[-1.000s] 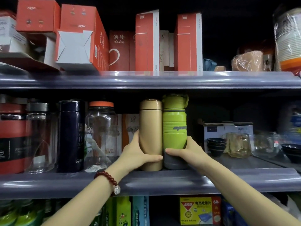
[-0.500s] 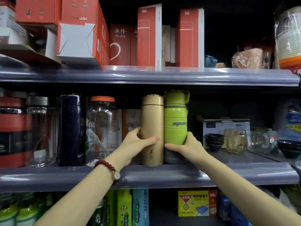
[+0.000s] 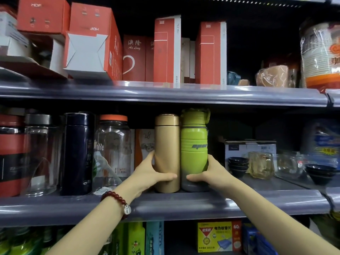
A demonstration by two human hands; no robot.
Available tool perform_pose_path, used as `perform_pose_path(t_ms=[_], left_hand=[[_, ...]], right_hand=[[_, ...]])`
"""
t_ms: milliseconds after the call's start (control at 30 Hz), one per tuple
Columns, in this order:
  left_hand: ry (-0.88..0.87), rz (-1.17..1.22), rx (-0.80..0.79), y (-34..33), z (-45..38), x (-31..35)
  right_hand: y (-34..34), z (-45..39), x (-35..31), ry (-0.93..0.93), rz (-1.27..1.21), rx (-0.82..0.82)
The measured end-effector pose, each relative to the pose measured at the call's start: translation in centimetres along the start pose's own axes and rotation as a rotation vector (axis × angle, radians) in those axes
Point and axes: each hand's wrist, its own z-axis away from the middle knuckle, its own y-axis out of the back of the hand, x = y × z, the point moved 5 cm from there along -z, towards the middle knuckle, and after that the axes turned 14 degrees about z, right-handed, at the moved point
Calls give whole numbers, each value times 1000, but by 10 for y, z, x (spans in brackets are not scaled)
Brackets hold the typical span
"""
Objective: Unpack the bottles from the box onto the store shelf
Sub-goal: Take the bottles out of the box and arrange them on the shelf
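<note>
Left hand [image 3: 150, 173] was wrapped round the tall matte-gold metal flask [image 3: 167, 153], right hand [image 3: 211, 173] gripped the lime-green plastic sports bottle [image 3: 194, 150], both upright, touching, on the grey shelf [image 3: 257, 203].

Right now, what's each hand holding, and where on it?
Left hand grips the gold bottle round its lower body. Right hand grips the green bottle low, where green meets the grey base. Both stand on the shelf.

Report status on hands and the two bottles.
Left hand grips gold bottle; right hand grips green bottle. Both upright, side by side on middle shelf. Bowl stack clear to the right.
</note>
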Motion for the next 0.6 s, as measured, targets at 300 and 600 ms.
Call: perform_pose_path(t_ms=[300,600], left_hand=[[10,-54,135,12,1,-3],[17,-12,42,12,7,2]], right_hand=[[-18,15,-23,-33,203,195],[-8,9,-20,90,26,10]])
